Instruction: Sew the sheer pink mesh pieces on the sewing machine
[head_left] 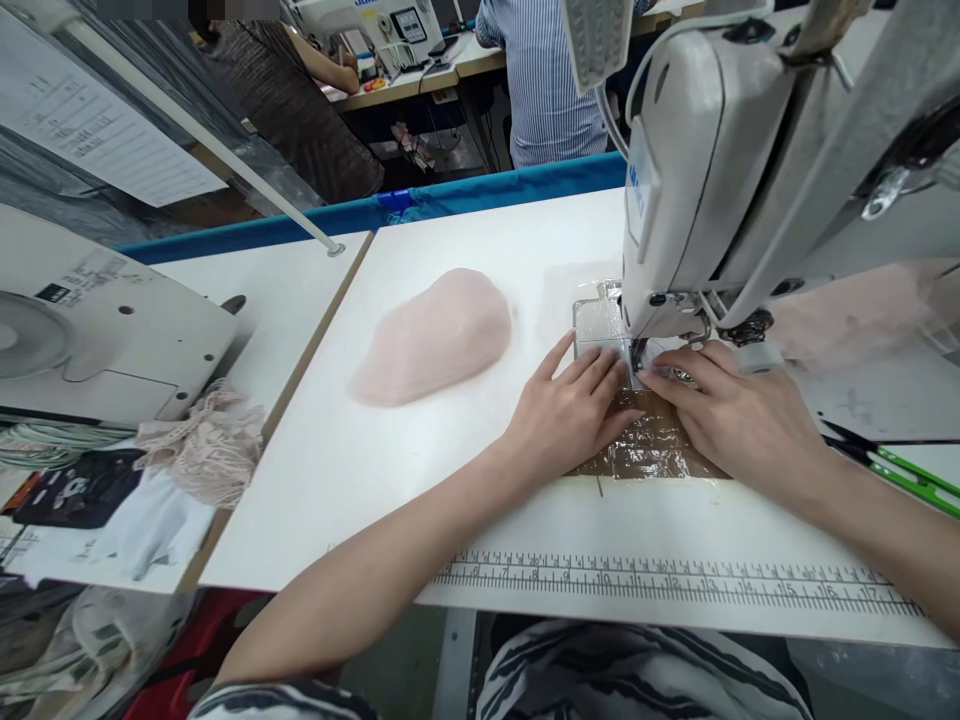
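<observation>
So we've got both hands in close at the needle of the big white sewing machine [694, 170]. Our left hand [566, 415] lies palm down just left of the presser foot [637, 354], fingers stretched out rather than curled round anything. Our right hand [739, 410] comes in from the other side with its fingers bent and the tips right beside the foot. Whether they're pinching something, we honestly can't tell, it's too small to make out.

Below the foot, between our hands, there's shiny brown tape [660, 445] on the white table [300, 520]. A pale pink fabric piece [442, 340] lies flat to the left, well apart from both hands, and more pink fabric [847, 310] sits over on the right behind the machine. We've also got green-handled snips [911, 486] near our right wrist, a printed ruler [675, 580] along the front edge, and a tangled thread bundle [214, 450] far left.
</observation>
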